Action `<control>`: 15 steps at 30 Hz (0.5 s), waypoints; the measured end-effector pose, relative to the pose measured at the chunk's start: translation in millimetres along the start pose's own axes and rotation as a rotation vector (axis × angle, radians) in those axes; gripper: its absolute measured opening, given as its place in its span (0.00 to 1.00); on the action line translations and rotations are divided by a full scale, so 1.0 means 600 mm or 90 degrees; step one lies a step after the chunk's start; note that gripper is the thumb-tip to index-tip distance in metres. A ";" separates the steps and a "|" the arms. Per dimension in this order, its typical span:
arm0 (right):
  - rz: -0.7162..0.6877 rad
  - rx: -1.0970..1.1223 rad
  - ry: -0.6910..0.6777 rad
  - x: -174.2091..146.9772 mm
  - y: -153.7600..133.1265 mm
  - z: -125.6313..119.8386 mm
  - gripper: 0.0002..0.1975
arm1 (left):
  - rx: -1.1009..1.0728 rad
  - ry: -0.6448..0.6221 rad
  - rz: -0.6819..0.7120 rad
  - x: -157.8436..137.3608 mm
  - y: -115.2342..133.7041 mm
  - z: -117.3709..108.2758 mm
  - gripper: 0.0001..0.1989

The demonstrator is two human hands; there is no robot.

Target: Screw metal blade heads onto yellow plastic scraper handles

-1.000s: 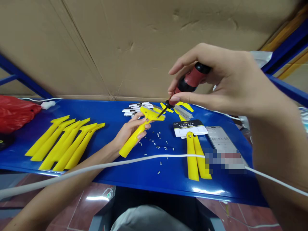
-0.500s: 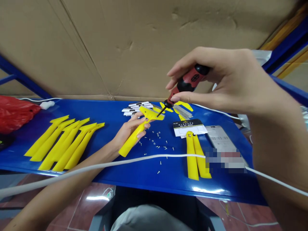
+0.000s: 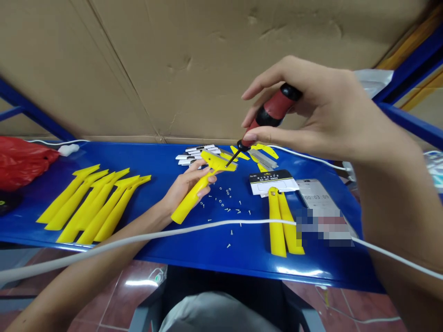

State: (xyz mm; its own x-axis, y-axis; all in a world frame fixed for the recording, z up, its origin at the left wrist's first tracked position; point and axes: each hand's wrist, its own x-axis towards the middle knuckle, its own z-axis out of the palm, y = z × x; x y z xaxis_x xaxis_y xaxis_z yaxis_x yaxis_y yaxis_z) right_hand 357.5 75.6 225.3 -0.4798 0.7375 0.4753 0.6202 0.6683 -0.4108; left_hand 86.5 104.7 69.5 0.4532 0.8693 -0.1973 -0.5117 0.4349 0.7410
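Note:
My left hand (image 3: 185, 186) is closed around the neck of a yellow scraper (image 3: 192, 198), its handle slanting down to the left and its wide head up. A red and black screwdriver (image 3: 273, 110) is gripped in my right hand (image 3: 318, 110), thumb and fingers around its handle. Its shaft slants down to the left, and the tip meets the right part of the scraper head, where a small dark spot shows. Beneath the scraper, several small screws (image 3: 238, 211) and nuts (image 3: 222, 205) lie scattered on the blue table (image 3: 194, 251).
Yellow scraper handles (image 3: 88, 207) lie at the left beside a red plastic bag (image 3: 24, 161). Blades (image 3: 265, 160), yellow head pieces and white-and-black cards (image 3: 187, 159) lie at the back. Two carded scrapers (image 3: 277, 226) and a phone (image 3: 316, 198) are at right. A white cable (image 3: 138, 238) crosses in front.
My right hand has shifted slightly and its fingers have turned around the screwdriver handle, which has rotated. The screwdriver tip stays on the scraper head; my left hand barely moves.

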 end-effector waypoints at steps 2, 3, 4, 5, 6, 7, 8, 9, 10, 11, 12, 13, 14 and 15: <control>-0.006 -0.005 0.002 0.001 0.002 0.001 0.23 | 0.012 -0.008 -0.006 0.000 -0.001 -0.002 0.20; -0.014 0.008 -0.009 0.001 0.004 0.002 0.25 | 0.016 -0.010 -0.008 0.000 -0.002 -0.002 0.19; -0.019 0.029 -0.024 0.001 0.005 0.002 0.27 | 0.018 -0.010 -0.009 0.000 -0.002 -0.003 0.19; -0.020 0.050 -0.038 0.001 0.005 0.002 0.27 | 0.019 -0.009 -0.008 0.000 -0.002 -0.002 0.19; -0.018 0.067 -0.044 0.001 0.005 0.003 0.26 | 0.017 -0.008 -0.007 0.000 -0.003 -0.002 0.19; -0.017 0.075 -0.042 0.001 0.005 0.004 0.24 | 0.014 -0.004 -0.005 0.000 -0.002 0.000 0.19; -0.016 0.073 -0.034 0.001 0.004 0.005 0.22 | 0.011 -0.001 -0.003 0.000 -0.002 0.001 0.19; -0.016 0.062 -0.021 0.001 0.003 0.006 0.19 | 0.009 0.002 -0.004 0.000 -0.001 0.002 0.20; -0.015 0.045 -0.007 0.001 0.003 0.007 0.18 | 0.008 0.004 -0.004 -0.001 -0.001 0.004 0.20; -0.014 0.025 0.007 0.002 0.002 0.008 0.17 | 0.008 0.005 -0.006 -0.001 0.000 0.004 0.21; -0.014 0.008 0.019 0.002 0.001 0.009 0.17 | 0.010 0.005 -0.008 -0.001 0.000 0.004 0.21; -0.014 -0.001 0.025 0.002 0.001 0.009 0.19 | 0.012 0.005 -0.010 -0.001 -0.001 0.003 0.21; -0.016 0.000 0.027 0.002 0.001 0.008 0.21 | 0.014 0.004 -0.012 -0.001 -0.001 0.002 0.21; -0.018 0.009 0.019 0.002 0.001 0.008 0.23 | 0.017 0.003 -0.013 0.000 -0.002 -0.001 0.21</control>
State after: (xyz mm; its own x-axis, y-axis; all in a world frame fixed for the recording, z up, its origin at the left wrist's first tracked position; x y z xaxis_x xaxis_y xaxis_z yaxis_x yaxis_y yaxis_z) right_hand 354.6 77.5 221.9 -0.4784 0.7153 0.5095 0.5977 0.6902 -0.4079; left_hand 86.8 104.2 68.5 0.4592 0.8618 -0.2155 -0.4834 0.4459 0.7533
